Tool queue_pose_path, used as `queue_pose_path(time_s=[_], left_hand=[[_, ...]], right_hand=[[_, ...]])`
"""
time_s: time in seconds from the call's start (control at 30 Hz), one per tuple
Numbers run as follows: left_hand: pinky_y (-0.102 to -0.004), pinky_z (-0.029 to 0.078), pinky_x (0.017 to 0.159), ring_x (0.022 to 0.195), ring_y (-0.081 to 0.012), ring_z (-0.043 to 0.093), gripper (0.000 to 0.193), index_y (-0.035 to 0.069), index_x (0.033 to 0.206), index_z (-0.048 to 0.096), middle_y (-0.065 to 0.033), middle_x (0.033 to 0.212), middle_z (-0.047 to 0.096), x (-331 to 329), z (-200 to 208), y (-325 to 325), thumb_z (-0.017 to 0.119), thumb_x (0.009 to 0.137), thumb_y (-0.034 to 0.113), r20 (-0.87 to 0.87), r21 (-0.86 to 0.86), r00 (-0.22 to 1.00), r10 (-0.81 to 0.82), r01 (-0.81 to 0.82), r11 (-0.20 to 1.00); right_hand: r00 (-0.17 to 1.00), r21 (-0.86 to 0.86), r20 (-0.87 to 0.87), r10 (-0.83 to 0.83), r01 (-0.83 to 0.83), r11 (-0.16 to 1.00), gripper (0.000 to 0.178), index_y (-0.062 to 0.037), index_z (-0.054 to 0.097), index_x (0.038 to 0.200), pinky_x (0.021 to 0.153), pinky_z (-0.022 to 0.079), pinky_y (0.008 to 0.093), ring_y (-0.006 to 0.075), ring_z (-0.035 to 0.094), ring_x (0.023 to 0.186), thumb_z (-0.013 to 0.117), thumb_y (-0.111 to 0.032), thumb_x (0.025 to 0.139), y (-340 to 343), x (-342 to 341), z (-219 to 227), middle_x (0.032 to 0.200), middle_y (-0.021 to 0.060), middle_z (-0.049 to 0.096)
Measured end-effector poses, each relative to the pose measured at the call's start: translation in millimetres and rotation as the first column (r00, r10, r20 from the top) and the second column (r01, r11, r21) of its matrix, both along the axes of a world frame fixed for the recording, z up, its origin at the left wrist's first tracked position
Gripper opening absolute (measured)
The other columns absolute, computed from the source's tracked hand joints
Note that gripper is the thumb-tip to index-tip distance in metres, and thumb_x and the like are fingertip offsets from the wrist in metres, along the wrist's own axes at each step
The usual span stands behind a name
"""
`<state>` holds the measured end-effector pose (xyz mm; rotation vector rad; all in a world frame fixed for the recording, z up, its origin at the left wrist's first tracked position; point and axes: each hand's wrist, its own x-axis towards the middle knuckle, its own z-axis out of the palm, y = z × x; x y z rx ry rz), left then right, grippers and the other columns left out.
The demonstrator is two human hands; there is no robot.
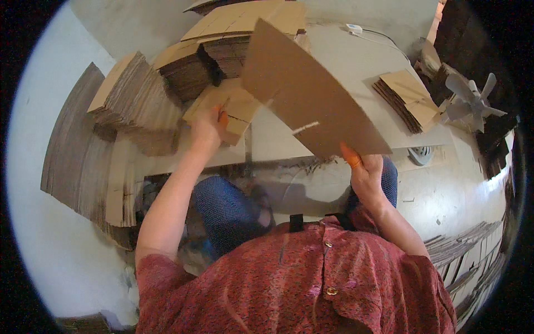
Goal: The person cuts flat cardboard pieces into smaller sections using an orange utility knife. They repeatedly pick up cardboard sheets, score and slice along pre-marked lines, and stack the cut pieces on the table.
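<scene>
My right hand (364,171) grips the near corner of a large brown cardboard sheet (311,89), thumb on its face. The sheet is tilted up above the table and has a narrow slot cut in from its lower edge. My left hand (208,131) rests over smaller slotted cardboard pieces (236,100) at the table's front left. Its fingers are curled, and whatever they pinch is hidden. Something orange covers a fingertip or thumb on both hands.
Tall stacks of cardboard (130,92) crowd the left side, with more piles (233,28) behind. A small stack of cardboard pieces (409,97) lies on the table's right, near a fan with pale blades (471,94). A white plug with a cable (354,28) lies at the back.
</scene>
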<state>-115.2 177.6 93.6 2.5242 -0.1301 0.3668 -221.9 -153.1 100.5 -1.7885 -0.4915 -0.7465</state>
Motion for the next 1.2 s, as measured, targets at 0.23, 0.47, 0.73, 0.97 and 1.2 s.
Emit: queue_pose_path(time_s=[0.23, 0.47, 0.73, 0.97, 1.2], left_hand=[[-0.0351, 0.044, 0.051, 0.057, -0.0149, 0.051, 0.024, -0.002, 0.089, 0.059, -0.0073, 0.069, 0.060, -18.4, 50.8, -73.0, 0.059, 0.083, 0.021, -0.199, 0.110, 0.959, -0.204, 0.229, 0.967], [-0.0338, 0.047, 0.059, 0.064, -0.0202, 0.057, 0.025, -0.004, 0.093, 0.059, -0.0152, 0.070, 0.060, -35.5, 100.3, -125.3, 0.055, 0.084, 0.019, -0.345, -0.157, 0.850, -0.399, 0.367, 0.917], [-0.0473, 0.046, 0.068, 0.073, -0.0414, 0.057, 0.022, 0.001, 0.084, 0.060, -0.0225, 0.076, 0.060, -34.2, 74.0, -167.9, 0.048, 0.085, 0.020, -0.182, 0.041, 0.810, -0.558, 0.573, 0.818], [-0.0475, 0.046, 0.070, 0.077, -0.0404, 0.057, 0.021, 0.002, 0.084, 0.061, -0.0232, 0.078, 0.060, -33.5, 53.5, -185.0, 0.046, 0.083, 0.017, -0.243, 0.200, 0.802, -0.546, 0.592, 0.781], [-0.0343, 0.046, 0.073, 0.076, -0.0238, 0.059, 0.020, -0.001, 0.096, 0.063, -0.0198, 0.085, 0.063, -24.5, 57.4, -183.9, 0.053, 0.086, 0.014, -0.290, -0.050, 0.720, -0.631, 0.647, 0.761]], right_hand=[[0.974, 0.043, 0.152, -0.171, 0.166, 0.985, 0.018, -0.0020, 0.062, 0.099, 0.073, 0.045, 0.0292, 0.0190, 0.058, 0.083, 0.061, 0.000, 0.080, -3.5, 3.9, 24.8, 0.092, 0.0082, 0.064], [0.980, -0.023, 0.119, -0.159, 0.163, 0.986, 0.019, -0.0013, 0.062, 0.098, 0.072, 0.045, 0.0316, 0.0223, 0.059, 0.080, 0.063, -0.002, 0.079, -30.0, -3.7, 43.5, 0.092, 0.0095, 0.064], [0.982, -0.135, -0.085, -0.168, 0.155, 0.979, 0.006, 0.0019, 0.062, 0.078, 0.053, 0.042, 0.0341, 0.0324, 0.055, 0.059, 0.064, -0.004, 0.078, -51.2, 2.4, 22.6, 0.068, 0.0193, 0.058], [0.980, -0.091, -0.037, -0.197, 0.193, 0.977, 0.017, 0.0027, 0.058, 0.065, 0.045, 0.038, 0.0361, 0.0360, 0.047, 0.049, 0.064, -0.005, 0.078, -52.1, 10.4, 11.8, 0.059, 0.0224, 0.050], [0.972, -0.166, -0.115, -0.203, 0.183, 0.969, 0.022, 0.0040, 0.055, 0.062, 0.041, 0.036, 0.0372, 0.0400, 0.045, 0.046, 0.064, -0.007, 0.078, -59.6, 14.4, -0.8, 0.055, 0.0249, 0.048]])
